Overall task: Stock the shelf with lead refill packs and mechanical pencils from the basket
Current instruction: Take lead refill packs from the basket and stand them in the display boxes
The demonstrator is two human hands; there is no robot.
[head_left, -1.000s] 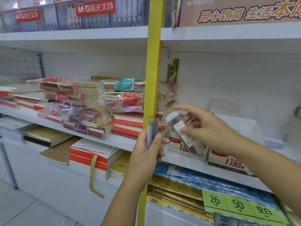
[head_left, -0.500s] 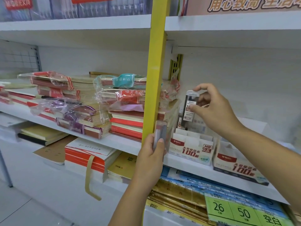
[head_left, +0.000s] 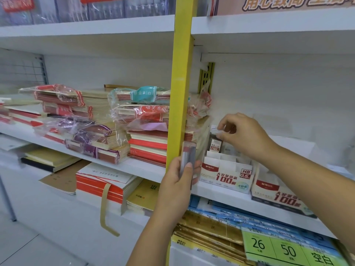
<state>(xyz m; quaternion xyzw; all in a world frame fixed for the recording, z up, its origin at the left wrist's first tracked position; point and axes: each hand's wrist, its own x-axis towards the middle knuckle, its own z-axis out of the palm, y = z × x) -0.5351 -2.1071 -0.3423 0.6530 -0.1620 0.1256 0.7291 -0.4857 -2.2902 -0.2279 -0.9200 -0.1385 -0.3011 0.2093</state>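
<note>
My right hand point(head_left: 244, 135) pinches the top of a dark lead refill pack point(head_left: 215, 144) and holds it upright in the rear slot of a white display box point(head_left: 226, 175) marked HB 0.5. My left hand point(head_left: 178, 181) grips a few more clear lead refill packs point(head_left: 188, 158) upright, right in front of the yellow post. A second white display box point(head_left: 276, 192) stands to the right on the same white shelf point(head_left: 146, 166). No basket or mechanical pencils are in view.
A yellow upright post point(head_left: 181, 83) splits the shelving. Left of it lie stacks of plastic-wrapped exercise books point(head_left: 96, 131). Below are more notebooks point(head_left: 99, 181), blue and gold paper packs point(head_left: 211, 225) and green price labels point(head_left: 288, 250). An upper shelf point(head_left: 269, 29) hangs overhead.
My right hand carried one lead refill pack from near my left hand up over the display box, then down into its rear slot. My left hand stayed by the post.
</note>
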